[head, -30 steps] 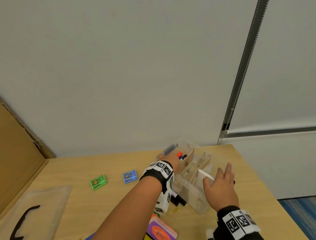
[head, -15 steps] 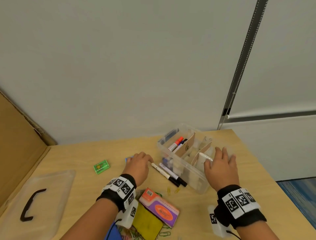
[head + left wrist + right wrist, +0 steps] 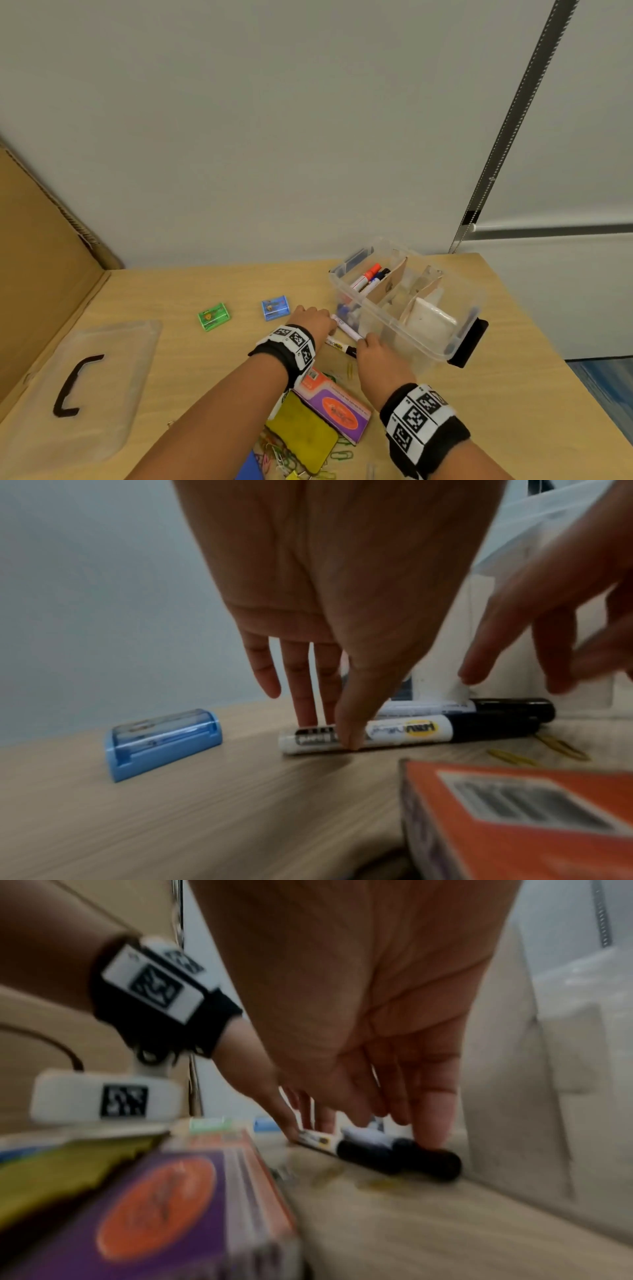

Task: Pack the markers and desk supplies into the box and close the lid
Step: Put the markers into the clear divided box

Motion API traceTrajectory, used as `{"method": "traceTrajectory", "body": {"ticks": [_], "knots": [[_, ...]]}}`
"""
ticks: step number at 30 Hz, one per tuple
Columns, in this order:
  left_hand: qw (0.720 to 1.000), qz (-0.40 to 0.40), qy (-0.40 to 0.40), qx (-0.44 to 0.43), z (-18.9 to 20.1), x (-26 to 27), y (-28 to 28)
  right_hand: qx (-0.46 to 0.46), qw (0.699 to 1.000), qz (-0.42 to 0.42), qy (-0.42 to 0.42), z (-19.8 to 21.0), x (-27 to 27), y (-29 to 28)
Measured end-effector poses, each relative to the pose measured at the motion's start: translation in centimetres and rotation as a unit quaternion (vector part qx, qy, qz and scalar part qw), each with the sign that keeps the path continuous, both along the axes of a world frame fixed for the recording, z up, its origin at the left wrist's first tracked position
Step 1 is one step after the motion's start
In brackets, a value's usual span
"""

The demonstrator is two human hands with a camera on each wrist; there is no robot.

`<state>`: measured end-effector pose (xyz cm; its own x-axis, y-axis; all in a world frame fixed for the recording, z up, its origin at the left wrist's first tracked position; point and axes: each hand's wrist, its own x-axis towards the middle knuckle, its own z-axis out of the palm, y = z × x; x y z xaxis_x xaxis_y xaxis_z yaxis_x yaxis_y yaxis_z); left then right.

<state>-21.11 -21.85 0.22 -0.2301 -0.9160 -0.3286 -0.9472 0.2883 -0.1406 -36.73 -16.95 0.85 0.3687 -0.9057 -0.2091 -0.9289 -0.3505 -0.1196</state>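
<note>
Two white markers with black caps (image 3: pixel 344 337) (image 3: pixel 404 730) lie side by side on the table against the clear box (image 3: pixel 455 342). My left hand (image 3: pixel 313 320) (image 3: pixel 329 729) pinches the near marker's white barrel, thumb in front and fingers behind. My right hand (image 3: pixel 371 346) (image 3: pixel 394 1123) reaches down with straight fingers; one fingertip touches the far marker's black cap (image 3: pixel 441 1164). The box has card dividers and holds several markers (image 3: pixel 368 277) in its left compartment. Its clear lid (image 3: pixel 113 404) with a black handle lies flat at the far left.
A green sharpener (image 3: pixel 214 316) and a blue one (image 3: pixel 275 307) (image 3: pixel 164 742) sit left of my hands. A purple and orange box (image 3: pixel 337 409) (image 3: pixel 164 1199), a yellow pad (image 3: pixel 303 437) and loose paper clips (image 3: pixel 342 455) lie near the front edge. Cardboard (image 3: pixel 37 274) stands at the left.
My left hand came out of the box down to the markers on the table. My right hand left the box's rim and dropped to the markers' capped ends.
</note>
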Motion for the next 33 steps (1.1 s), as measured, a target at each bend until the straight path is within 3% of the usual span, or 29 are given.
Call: {"method": "traceTrajectory", "body": {"ticks": [4, 9, 15, 18, 21, 24, 27, 29, 33], "knots": [[0.999, 0.040, -0.003, 0.019, 0.3, 1.3, 0.4, 0.008, 0.999, -0.023, 0.030, -1.3, 0.3, -0.3], [0.985, 0.114, 0.131, 0.002, 2.3, 5.3, 2.0, 0.008, 0.998, -0.037, 0.053, -1.9, 0.8, -0.7], [0.945, 0.179, 0.270, -0.036, 4.2, 10.4, 6.1, 0.018, 0.999, -0.021, 0.041, -0.7, 1.1, -0.5], [0.929, 0.206, 0.302, -0.054, 4.3, 12.0, 8.0, -0.007, 0.999, -0.005, -0.048, 1.4, 1.2, -0.3], [0.912, 0.232, 0.331, -0.066, 3.7, 13.0, 9.2, -0.041, 0.978, 0.005, -0.206, 5.0, 1.0, -0.4], [0.899, 0.254, 0.352, -0.064, 2.8, 13.5, 9.9, -0.045, 0.921, -0.042, -0.384, 8.5, 0.5, -1.8], [0.894, 0.259, 0.361, -0.065, 2.2, 13.7, 10.0, -0.058, 0.840, -0.101, -0.530, 10.7, 0.2, -4.0], [0.892, 0.257, 0.365, -0.066, 2.1, 13.5, 9.9, -0.096, 0.823, -0.134, -0.544, 11.0, 0.3, -5.7], [0.889, 0.248, 0.378, -0.076, 2.5, 13.1, 9.6, -0.131, 0.840, -0.205, -0.485, 10.4, 1.0, -9.2]]}}
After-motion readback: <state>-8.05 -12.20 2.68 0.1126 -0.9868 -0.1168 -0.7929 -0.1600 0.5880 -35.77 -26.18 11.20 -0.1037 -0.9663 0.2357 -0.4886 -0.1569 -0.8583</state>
